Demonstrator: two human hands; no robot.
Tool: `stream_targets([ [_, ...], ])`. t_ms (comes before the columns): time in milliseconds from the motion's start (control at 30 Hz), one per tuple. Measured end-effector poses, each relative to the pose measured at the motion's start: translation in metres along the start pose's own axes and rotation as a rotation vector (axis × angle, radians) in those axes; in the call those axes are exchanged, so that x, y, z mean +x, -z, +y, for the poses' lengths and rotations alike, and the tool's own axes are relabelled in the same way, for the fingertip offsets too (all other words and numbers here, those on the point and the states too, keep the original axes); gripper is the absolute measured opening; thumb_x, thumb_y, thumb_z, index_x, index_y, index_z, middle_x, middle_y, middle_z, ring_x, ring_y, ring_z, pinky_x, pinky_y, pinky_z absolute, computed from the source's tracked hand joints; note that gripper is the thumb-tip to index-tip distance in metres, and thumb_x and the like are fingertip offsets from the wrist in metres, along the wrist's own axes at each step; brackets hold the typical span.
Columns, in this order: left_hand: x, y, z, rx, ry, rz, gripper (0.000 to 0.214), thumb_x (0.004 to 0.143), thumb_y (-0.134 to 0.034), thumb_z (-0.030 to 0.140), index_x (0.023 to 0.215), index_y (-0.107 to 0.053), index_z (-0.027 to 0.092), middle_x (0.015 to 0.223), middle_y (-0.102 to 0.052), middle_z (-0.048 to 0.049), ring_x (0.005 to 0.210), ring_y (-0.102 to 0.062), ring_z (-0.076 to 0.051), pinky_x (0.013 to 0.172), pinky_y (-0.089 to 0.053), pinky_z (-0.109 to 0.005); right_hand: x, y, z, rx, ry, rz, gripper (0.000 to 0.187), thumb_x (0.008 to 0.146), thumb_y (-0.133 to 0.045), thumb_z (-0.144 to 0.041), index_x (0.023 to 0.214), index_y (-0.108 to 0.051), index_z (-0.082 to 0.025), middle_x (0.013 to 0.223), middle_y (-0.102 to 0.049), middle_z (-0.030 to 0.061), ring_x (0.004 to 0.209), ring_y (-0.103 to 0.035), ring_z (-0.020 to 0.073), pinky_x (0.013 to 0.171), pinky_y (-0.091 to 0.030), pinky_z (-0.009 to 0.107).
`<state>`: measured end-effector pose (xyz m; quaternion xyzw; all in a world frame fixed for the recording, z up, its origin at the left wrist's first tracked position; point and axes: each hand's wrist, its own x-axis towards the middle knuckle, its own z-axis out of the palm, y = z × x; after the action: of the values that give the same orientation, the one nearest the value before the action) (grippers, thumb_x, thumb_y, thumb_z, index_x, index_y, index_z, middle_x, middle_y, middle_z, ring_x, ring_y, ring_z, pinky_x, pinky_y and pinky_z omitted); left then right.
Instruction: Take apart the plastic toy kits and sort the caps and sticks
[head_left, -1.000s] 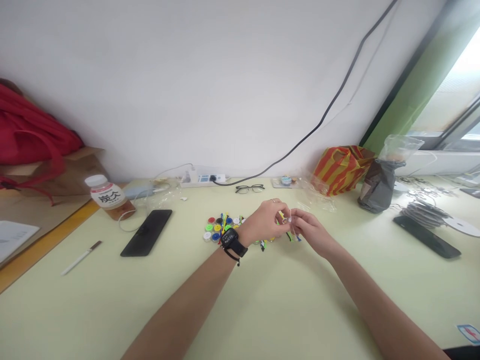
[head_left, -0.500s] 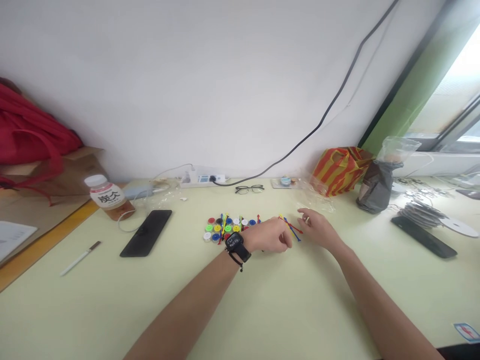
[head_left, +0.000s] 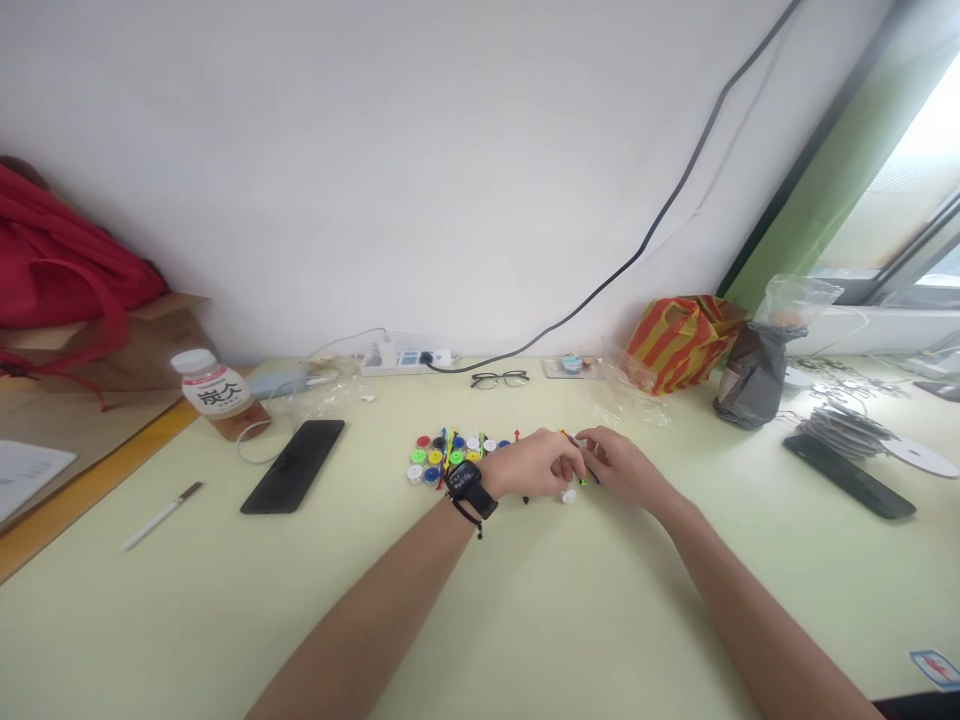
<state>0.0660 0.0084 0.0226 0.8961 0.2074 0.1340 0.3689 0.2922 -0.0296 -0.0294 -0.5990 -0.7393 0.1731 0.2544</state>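
My left hand (head_left: 536, 463), with a black watch (head_left: 471, 486) on its wrist, is low over the table with its fingers curled. What its fingertips hold, if anything, is hidden. Close on its right, my right hand (head_left: 624, 466) has its fingers closed at thin coloured sticks with arrow-shaped ends (head_left: 593, 474), mostly covered by both hands. A small white piece (head_left: 568, 496) lies just below the left fingers. Left of the hands, small round pieces (head_left: 434, 457) in several colours are set in rows, with more coloured arrow sticks (head_left: 445, 441) among them; my left hand hides part of this group.
A black phone (head_left: 292, 466), a pen (head_left: 163, 516) and a drink bottle (head_left: 219, 393) lie or stand to the left. Glasses (head_left: 500, 379) and a power strip (head_left: 405, 361) are by the wall. Striped (head_left: 682, 342) and grey bags (head_left: 750, 375) and stacked discs (head_left: 847, 433) are at the right.
My right hand has moved left and down onto the coloured sticks, and its fingers have closed. The white piece now shows below my left hand, which has barely moved.
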Motion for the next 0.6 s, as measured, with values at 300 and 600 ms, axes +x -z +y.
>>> stream_targets([
  [300,0.000,0.003,0.000,0.252,-0.074,0.227,0.020,0.081,-0.062,0.010,0.092,-0.075,0.022,0.092,-0.075,-0.0034,0.089,-0.069,-0.022,0.080,-0.051,-0.031,-0.002,0.002,-0.016,0.038,0.109,-0.013,0.018,0.092,-0.049,-0.021,0.099,-0.065,-0.022,0.086,-0.066,0.0038,0.074,-0.060,0.0192,0.067,-0.043,0.031],
  [600,-0.004,-0.002,-0.006,0.421,0.019,0.166,0.059,0.071,-0.085,0.050,0.121,-0.069,0.023,0.118,-0.068,-0.0105,0.116,-0.057,-0.035,0.100,-0.046,-0.046,-0.002,-0.001,-0.015,0.064,0.086,-0.022,0.018,0.095,-0.051,-0.027,0.105,-0.066,-0.023,0.089,-0.067,0.0047,0.073,-0.060,0.0201,0.067,-0.045,0.033],
])
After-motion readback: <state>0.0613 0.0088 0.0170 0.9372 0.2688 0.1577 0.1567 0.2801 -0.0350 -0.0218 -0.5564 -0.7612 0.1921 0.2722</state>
